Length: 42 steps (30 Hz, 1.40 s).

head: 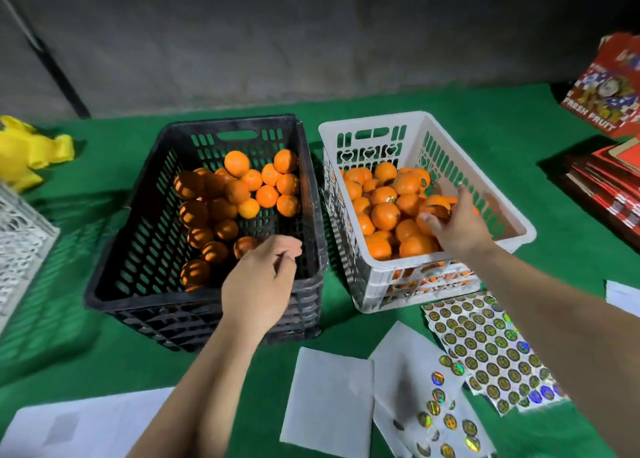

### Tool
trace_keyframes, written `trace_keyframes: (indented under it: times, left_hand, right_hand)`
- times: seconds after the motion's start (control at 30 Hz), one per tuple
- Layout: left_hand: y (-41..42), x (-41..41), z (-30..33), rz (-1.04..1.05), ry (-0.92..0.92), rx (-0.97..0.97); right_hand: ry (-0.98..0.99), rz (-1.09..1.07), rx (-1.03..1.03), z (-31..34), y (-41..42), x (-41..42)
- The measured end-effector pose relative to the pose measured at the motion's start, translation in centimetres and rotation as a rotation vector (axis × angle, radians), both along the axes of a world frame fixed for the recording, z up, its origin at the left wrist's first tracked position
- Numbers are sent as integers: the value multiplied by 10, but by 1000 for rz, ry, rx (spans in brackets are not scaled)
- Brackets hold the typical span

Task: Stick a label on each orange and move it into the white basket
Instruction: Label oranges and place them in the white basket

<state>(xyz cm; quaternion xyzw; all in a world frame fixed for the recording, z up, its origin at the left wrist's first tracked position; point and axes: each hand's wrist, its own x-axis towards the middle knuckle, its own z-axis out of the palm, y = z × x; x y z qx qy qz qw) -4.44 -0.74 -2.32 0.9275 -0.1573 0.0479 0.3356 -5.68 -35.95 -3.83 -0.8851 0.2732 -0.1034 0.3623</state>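
Right hand (457,225) reaches into the white basket (377,265), fingers curled on an orange (438,205) atop the heap; best to set it low so the round, waxy fruit doesn't roll. Left hand (258,284) hovers over the black slotted crate (145,305) of unlabelled oranges (235,191), fingers loosely curled, holding nothing. Glossy holographic label sheets (485,347) lie on the green felt counter (104,360).
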Motion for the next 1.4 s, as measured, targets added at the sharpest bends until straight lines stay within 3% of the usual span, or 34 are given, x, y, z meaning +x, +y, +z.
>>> trace_keyframes:
  times: [0.13,0.27,0.4,0.47,0.57,0.67,0.8,1.0,1.1,1.23,1.4]
  left_hand:
    - [-8,-3,-4,19,-40,224]
    - [-9,3,2,6,43,369]
    - [12,34,5,-264,512,274]
    - [18,71,4,-389,651,388]
    - [8,130,-15,-401,612,713]
    - [-6,173,-51,-298,526,844]
    - [-9,205,-89,-272,656,1137]
    - [3,213,-114,-141,621,1194]
    - [5,211,-111,-87,653,1103]
    - [2,204,-79,-25,670,750]
    - [-1,171,-14,5,315,74]
  right_hand:
    - [-196,40,-224,-11,37,12]
    - [-294,398,-306,-12,93,22]
    - [-268,534,-409,-27,105,19]
    - [-296,506,-426,-34,107,19]
    - [-285,490,-451,-38,108,23]
    - [-273,487,-483,-38,108,23]
    - [-256,487,-487,-38,106,24]
    - [-232,481,-442,-39,105,23]
    - [-265,472,-409,-38,105,23]
    - [-317,476,-419,-35,106,20]
    - [-384,501,-443,-33,107,19]
